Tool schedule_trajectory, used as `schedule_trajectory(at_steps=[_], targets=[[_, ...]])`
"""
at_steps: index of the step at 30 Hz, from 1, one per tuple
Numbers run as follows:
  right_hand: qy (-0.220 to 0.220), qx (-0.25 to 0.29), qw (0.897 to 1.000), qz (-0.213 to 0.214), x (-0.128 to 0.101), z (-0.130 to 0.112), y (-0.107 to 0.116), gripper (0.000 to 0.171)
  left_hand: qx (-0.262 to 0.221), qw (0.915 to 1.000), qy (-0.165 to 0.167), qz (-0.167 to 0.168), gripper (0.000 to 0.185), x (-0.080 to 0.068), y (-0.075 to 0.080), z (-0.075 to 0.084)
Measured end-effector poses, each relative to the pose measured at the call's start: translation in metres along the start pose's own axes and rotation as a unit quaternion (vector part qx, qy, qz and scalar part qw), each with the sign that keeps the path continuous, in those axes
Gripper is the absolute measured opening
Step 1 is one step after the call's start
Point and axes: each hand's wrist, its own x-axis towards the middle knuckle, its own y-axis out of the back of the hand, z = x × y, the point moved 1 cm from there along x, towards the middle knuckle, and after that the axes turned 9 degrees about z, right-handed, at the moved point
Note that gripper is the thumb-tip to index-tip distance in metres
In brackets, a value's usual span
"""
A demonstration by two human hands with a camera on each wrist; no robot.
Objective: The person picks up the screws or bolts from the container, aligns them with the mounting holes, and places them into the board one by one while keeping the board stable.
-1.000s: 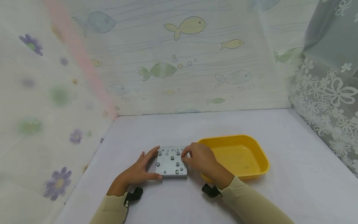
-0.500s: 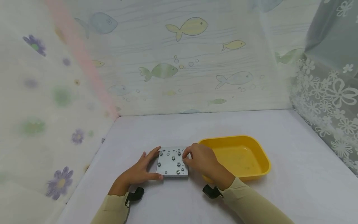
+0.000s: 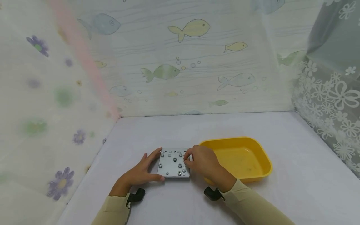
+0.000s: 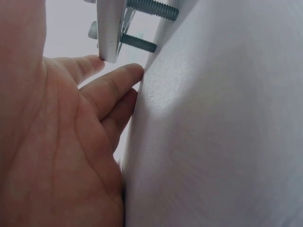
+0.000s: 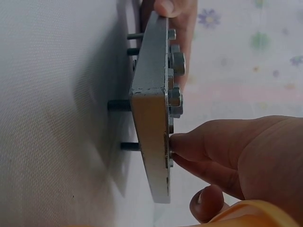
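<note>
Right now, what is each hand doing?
Left hand: open, fingers steadying the metal plate.
Right hand: pinching a nut on the plate.

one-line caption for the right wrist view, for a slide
Right hand pinching a nut on a grey metal plate raised on its bolts.

So the grey square metal plate (image 3: 173, 163) sits flat but raised off the white table on its bolts (image 5: 124, 105), whose threaded ends poke out underneath, with hex heads scattered over its holed top face, just left of the yellow tray and near the front edge.
</note>
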Motion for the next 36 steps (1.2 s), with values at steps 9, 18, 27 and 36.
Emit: schedule_trajectory(at_steps=[9,18,27,36], targets=[[0.006,0.006,1.000,-0.004,0.0000,0.0017,0.0005,0.006,0.008,1.0000,0.005,0.001,0.119,-0.0002,0.0007,-0.0018],[-0.001,0.018,1.000,-0.011,0.0001,0.0033,0.0013,0.006,0.017,0.9998,0.005,0.001,0.119,0.0001,-0.0002,0.0002],[0.004,0.020,1.000,-0.011,-0.0005,0.0014,0.0040,0.005,0.015,0.9998,0.011,0.001,0.119,-0.0005,0.0003,0.0020],[0.000,0.017,1.000,-0.012,-0.0006,0.0016,0.0031,0.006,0.012,0.9999,0.012,-0.001,0.118,-0.0006,0.0012,0.0022]])
